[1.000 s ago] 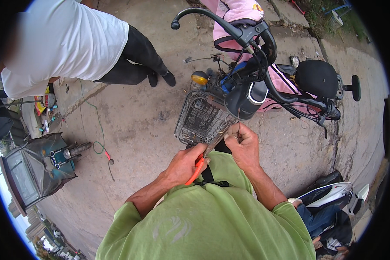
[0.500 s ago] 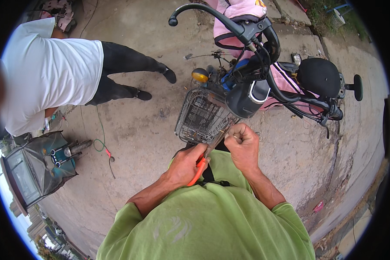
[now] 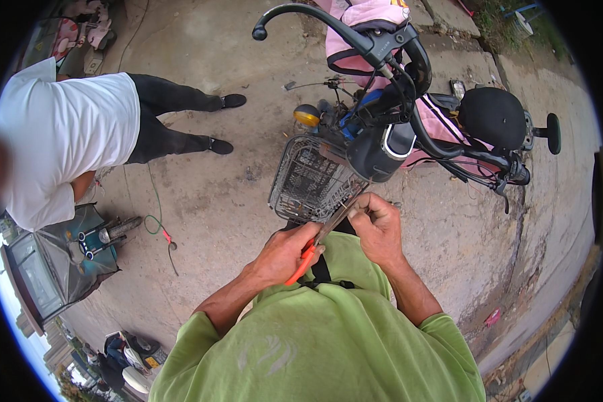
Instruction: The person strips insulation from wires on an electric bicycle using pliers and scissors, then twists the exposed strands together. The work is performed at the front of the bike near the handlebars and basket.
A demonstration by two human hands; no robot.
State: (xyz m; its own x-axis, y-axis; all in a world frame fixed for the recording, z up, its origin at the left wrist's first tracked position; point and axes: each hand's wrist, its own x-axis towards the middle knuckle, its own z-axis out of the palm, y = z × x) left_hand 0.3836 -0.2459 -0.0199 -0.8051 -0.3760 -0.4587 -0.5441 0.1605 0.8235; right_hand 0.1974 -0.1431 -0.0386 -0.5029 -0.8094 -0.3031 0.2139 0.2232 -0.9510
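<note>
My left hand [image 3: 285,254] is wrapped round the orange handles of a pair of scissors [image 3: 300,266]. Their long, dull metal blades point up and right, toward my other hand. At the blade tips, my right hand [image 3: 376,228] is closed in a pinch; whatever lies between its thumb and finger is too small to make out. Just beyond both hands is a dark wire basket [image 3: 308,177] on the front of an electric scooter. The scooter's black handlebar [image 3: 442,144] and rounded dark headlamp housing [image 3: 376,161] rise to the right of the basket.
An amber turn signal [image 3: 307,115] and loose cables show beside the basket. Pink padded covers [image 3: 435,120] hang on the scooter. At the left, a person in a white shirt [image 3: 80,120] bends over. A covered three-wheeler [image 3: 53,258] and a green cord [image 3: 155,204] are nearer.
My right hand's fingers have shifted slightly at the blade tips; the scissors stay in my left. The person at the left has moved left, with feet repositioned. Parked scooters now show at lower left.
</note>
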